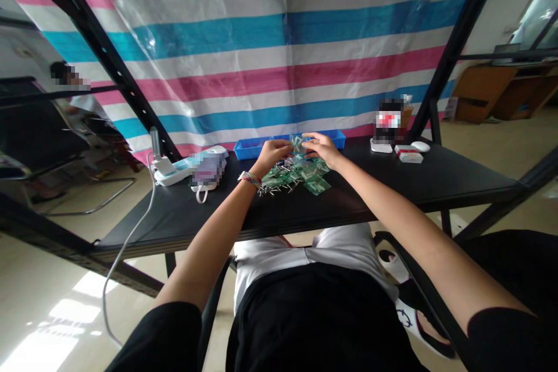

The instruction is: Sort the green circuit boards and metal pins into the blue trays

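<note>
Gripping one small green board [297, 141] with the closed fingers of left hand [272, 154] and right hand [321, 147], hovering just above the pile [300, 179].

Just in front of the blue tray [246, 150], the left hand [272, 155] and right hand [321, 148] pinch a small green board [297, 142] above a pile of boards [305, 179]. A power strip [168, 174] lies left of the tray.
</note>
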`<act>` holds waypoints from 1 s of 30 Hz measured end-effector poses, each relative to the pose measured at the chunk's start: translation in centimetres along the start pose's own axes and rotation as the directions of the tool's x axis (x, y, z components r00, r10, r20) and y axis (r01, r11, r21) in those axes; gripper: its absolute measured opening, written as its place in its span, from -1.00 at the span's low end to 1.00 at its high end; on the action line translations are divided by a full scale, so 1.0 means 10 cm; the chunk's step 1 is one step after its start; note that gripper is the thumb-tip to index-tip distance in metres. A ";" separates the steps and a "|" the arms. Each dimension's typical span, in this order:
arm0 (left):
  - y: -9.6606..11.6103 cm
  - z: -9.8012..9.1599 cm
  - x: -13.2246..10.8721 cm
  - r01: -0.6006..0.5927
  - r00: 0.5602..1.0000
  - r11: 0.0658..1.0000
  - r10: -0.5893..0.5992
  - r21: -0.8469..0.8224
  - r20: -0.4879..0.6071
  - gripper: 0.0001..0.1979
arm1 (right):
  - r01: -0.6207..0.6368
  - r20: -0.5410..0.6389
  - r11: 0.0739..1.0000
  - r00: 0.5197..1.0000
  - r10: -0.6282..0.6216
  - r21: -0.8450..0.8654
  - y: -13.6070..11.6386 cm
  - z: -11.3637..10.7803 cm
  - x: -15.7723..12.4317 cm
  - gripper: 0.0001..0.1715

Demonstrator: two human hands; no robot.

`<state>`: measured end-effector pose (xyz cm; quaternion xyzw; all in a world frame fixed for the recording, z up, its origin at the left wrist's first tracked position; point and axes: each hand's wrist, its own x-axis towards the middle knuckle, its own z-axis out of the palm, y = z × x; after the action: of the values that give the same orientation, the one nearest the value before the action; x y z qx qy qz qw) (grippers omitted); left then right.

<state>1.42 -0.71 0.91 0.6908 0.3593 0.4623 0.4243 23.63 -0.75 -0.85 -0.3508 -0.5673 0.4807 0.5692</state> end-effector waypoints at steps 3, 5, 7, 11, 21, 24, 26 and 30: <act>0.00 0.00 0.00 -0.001 1.000 1.000 0.001 0.008 -0.013 -0.62 | -0.003 -0.001 0.999 1.000 0.003 -0.036 0.01 0.01 0.03 -0.68; -0.01 -0.02 0.02 -0.006 0.999 0.998 0.008 0.059 -0.032 -0.62 | 0.032 -0.061 0.998 0.998 -0.035 -0.057 0.02 -0.02 0.08 -0.71; -0.05 -0.06 0.02 -0.037 0.998 0.978 0.046 0.206 -0.041 -0.66 | 0.074 -0.183 0.993 0.979 -0.089 -0.087 0.03 -0.11 0.15 -0.75; -0.13 -0.10 0.02 -0.103 0.994 0.804 0.099 0.585 0.039 -0.79 | 0.139 -0.520 0.947 0.808 -0.278 -0.291 0.02 -0.46 0.33 -0.85; -0.17 -0.08 -0.01 -0.208 0.977 0.648 0.109 0.732 0.181 -0.81 | 0.190 -0.026 0.323 0.826 -0.562 -0.927 0.15 -0.74 0.32 -0.70; -0.15 -0.09 -0.02 -0.229 0.973 0.662 0.127 0.714 0.194 -0.82 | 0.163 -0.030 0.284 0.820 -0.572 -0.945 0.15 -0.64 0.26 -0.67; -0.13 -0.09 -0.02 -0.243 0.969 0.660 0.134 0.711 0.207 -0.83 | 0.178 -0.015 0.282 0.823 -0.568 -0.943 0.14 -0.58 0.23 -0.66; -0.10 -0.08 -0.04 -0.271 0.962 0.617 0.148 0.739 0.229 -0.85 | 0.250 0.055 0.280 0.828 -0.559 -0.927 0.12 -0.46 0.19 -0.70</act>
<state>0.47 -0.47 -0.02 0.8737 0.4054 0.2620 0.0610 27.74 2.08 -1.85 -0.5076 -0.7164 -0.1255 0.4619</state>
